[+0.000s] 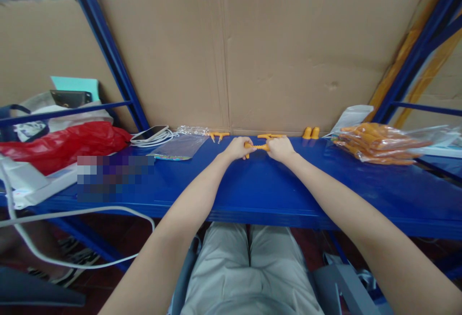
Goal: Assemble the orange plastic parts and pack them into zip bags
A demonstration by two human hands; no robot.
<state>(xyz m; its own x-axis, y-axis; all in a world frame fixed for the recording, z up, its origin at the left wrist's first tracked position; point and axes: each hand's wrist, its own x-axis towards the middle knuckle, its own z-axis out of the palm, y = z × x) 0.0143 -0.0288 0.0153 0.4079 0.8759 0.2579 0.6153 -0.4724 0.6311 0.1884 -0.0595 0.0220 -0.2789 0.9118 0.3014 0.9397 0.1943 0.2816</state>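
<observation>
Between my two hands, a slim orange plastic piece is held level above the blue shelf top. My left hand is closed on its left end, where a short orange part points down below the fingers. Closed around the right end is my right hand. Behind the right hand lies a long orange piece. Another orange piece with downward prongs lies beyond the left hand. Two orange cone-shaped caps stand to the right. The held piece's exact kind is too small to make out.
A clear bag of orange parts lies at the right. Leftward are a flat plastic packet, a phone with white cable and a red plastic bag. Cardboard walls the back between blue posts.
</observation>
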